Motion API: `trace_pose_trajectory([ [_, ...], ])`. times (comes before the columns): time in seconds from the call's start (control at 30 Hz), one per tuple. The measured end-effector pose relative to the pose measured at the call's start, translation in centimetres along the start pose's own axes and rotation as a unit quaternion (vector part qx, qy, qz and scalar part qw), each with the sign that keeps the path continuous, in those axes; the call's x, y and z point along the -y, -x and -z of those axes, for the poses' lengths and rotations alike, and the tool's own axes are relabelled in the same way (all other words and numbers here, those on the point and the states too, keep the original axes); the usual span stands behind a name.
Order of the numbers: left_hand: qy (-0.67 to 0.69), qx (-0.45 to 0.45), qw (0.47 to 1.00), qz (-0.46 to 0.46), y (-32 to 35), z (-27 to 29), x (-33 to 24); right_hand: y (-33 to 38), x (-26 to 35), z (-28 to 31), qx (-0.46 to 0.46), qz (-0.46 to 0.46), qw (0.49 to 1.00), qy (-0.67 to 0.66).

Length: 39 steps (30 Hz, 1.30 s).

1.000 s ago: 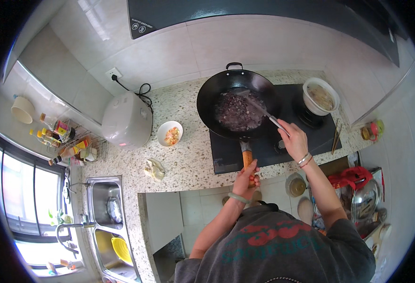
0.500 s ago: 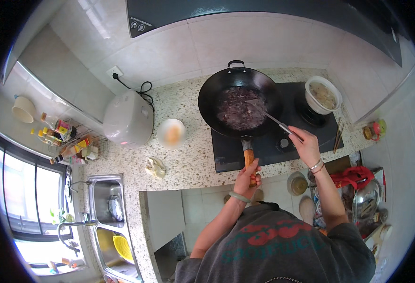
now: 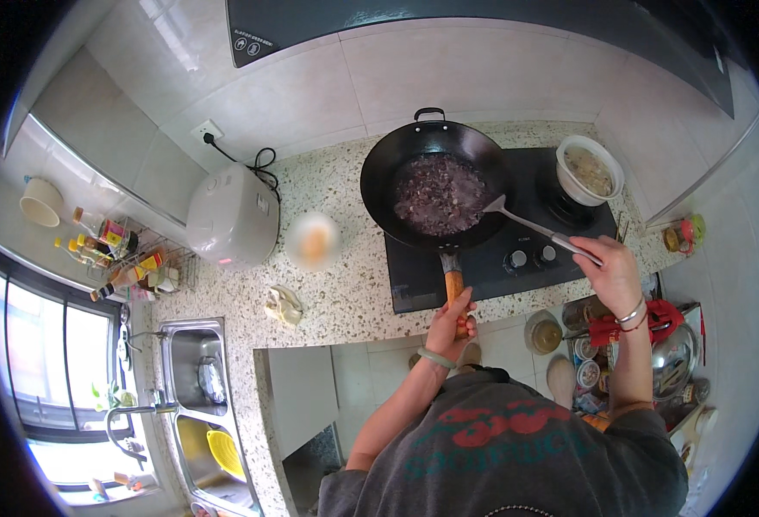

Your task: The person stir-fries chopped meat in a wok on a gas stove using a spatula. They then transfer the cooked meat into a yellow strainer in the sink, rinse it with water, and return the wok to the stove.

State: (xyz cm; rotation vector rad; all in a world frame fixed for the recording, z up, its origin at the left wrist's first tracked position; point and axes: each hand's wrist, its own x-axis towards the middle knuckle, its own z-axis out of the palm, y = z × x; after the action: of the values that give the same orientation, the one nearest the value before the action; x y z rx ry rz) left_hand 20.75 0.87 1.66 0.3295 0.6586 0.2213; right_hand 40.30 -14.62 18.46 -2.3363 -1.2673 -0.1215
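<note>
My left hand point(image 3: 454, 320) is wrapped around the wooden handle of a black wok point(image 3: 388, 202), which sits on the cooktop. Dark purplish food in small pieces point(image 3: 441, 194) lies in the wok, looking wet and glossy. In my right hand point(image 3: 614, 271) is the handle of a metal spatula point(image 3: 530, 226). The spatula's blade is at the wok's right side, apart from the food; whether it touches the wall I cannot tell. To the right of the wok stands a white bowl point(image 3: 605, 195) with pale contents.
The black cooktop point(image 3: 431, 284) has knobs near its front. Left on the speckled counter point(image 3: 345, 297) are a rice cooker point(image 3: 234, 215), a blurred pale dish point(image 3: 314, 241) and a crumpled cloth-like item point(image 3: 284, 305). A double sink point(image 3: 191, 332) lies farther left. A range hood point(image 3: 474, 19) hangs above.
My right hand has moved right and slightly down, drawing the spatula's blade from the food to the wok's right side. My left hand stays on the wok handle.
</note>
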Motion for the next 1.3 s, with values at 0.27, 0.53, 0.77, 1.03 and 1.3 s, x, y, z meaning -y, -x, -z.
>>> trace_pose_trajectory([
  [0.27, -0.005, -0.003, 1.000, 0.004, 0.0, -0.1, -0.1, -0.7, 2.2, 0.9, 0.066, 0.054, 0.994, 0.061],
  [0.53, -0.009, -0.020, 1.000, 0.002, 0.0, -0.3, -0.1, -2.4, 0.3, -5.1, -0.014, 0.039, 0.997, -0.069],
  [0.77, 0.004, -0.003, 1.000, -0.003, 0.1, -0.1, 0.0, -4.1, -0.7, -8.4, -0.066, 0.040, 0.993, -0.094],
  [1.03, 0.005, -0.003, 1.000, -0.002, 0.2, -0.2, -0.1, -2.6, -0.4, -9.4, -0.020, 0.033, 0.996, -0.078],
  [1.3, 0.007, 0.001, 1.000, -0.003, 0.1, -0.3, 0.1, -1.5, 0.5, -8.2, -0.001, 0.045, 0.997, -0.062],
])
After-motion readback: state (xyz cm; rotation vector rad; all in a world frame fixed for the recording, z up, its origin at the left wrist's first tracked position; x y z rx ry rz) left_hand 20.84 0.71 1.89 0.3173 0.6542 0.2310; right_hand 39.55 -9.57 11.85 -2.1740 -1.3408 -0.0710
